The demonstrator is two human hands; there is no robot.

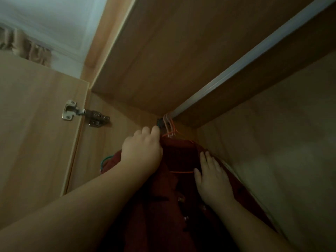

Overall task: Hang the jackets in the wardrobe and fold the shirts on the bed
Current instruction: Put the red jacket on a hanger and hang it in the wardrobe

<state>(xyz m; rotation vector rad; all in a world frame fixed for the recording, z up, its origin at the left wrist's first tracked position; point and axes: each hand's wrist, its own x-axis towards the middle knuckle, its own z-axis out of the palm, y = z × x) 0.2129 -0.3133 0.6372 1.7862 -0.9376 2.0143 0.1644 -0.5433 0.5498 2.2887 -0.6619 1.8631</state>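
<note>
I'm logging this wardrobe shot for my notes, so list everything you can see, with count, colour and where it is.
jacket: one, dark red, hanging below the rail at the wardrobe's left end
orange hangers: several (exact number unclear), hooked over the rail's left end; one carries the jacket
green hanger: part of one, showing left of the jacket
rail: one, silvery white, running under the wardrobe's top board
hinge: one, silver metal, joining the door to the side wall
door: one, light wood, open at left
curtain: one, beige, upper left beyond the door
left hand: grips the jacket at its collar, just under the hooks
right hand: fingers straight, resting on the jacket's shoulder
</note>
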